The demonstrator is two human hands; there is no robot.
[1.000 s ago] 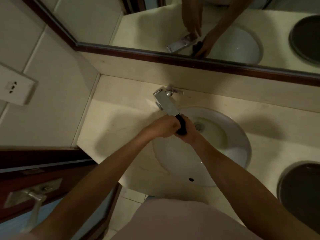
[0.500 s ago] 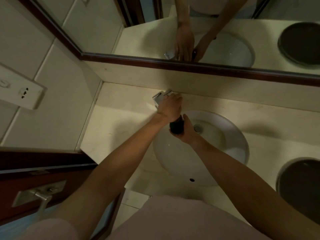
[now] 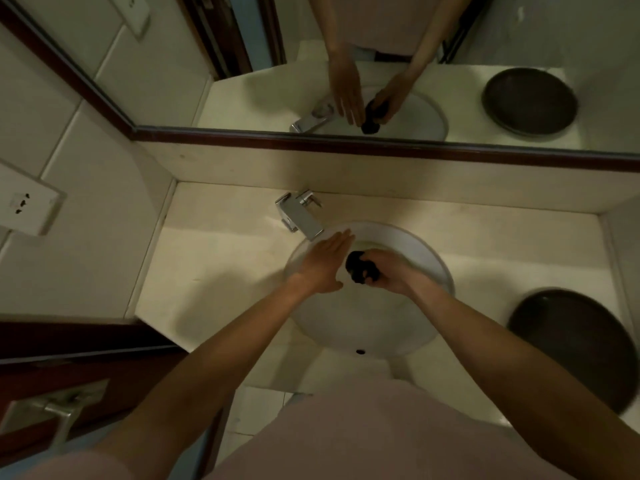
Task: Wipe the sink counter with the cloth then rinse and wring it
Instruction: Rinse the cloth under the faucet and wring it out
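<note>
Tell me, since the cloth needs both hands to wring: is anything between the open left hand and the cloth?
Nothing visible. The left hand is open beside the dark cloth, bunched in the right hand over the basin.

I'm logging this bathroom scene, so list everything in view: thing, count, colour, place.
Cloth: one, black, balled in the right hand over the basin.
Basin: one, white, set in the counter.
Tap: one, chrome, behind the basin's left rim.
Counter: one, cream, below the mirror.
Mirror: one, dark-framed, along the back wall.
Dish: one, dark, round, right end of the counter.
Socket: one, white, left wall.
Left hand: one, open, beside the cloth.
Right hand: one, closed on the cloth.
</note>
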